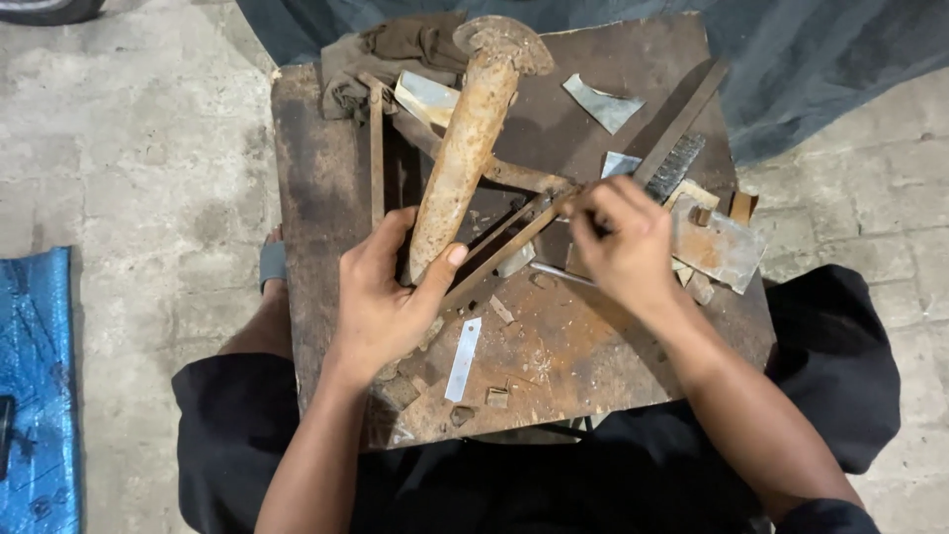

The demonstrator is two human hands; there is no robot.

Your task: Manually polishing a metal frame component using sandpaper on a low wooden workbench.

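A thick rusty iron post (465,148) with a flattened round head lies slanted on a worn wooden work board (316,198). My left hand (388,297) is wrapped around its lower end. My right hand (623,242) is closed on a thin rusty metal strip (504,252) that runs diagonally from the post's base up to the fingers. A thin bright rod (559,274) pokes out from under the right hand. A wire brush (677,163) with a long flat handle lies just beyond the right hand.
Metal offcuts litter the board: a shiny strip (463,358), a grey sheet scrap (603,104), a rusty plate (717,247). A brown rag (395,49) is bunched at the far edge. Concrete floor surrounds; a blue tarp (35,386) lies left, dark cloth (811,59) behind.
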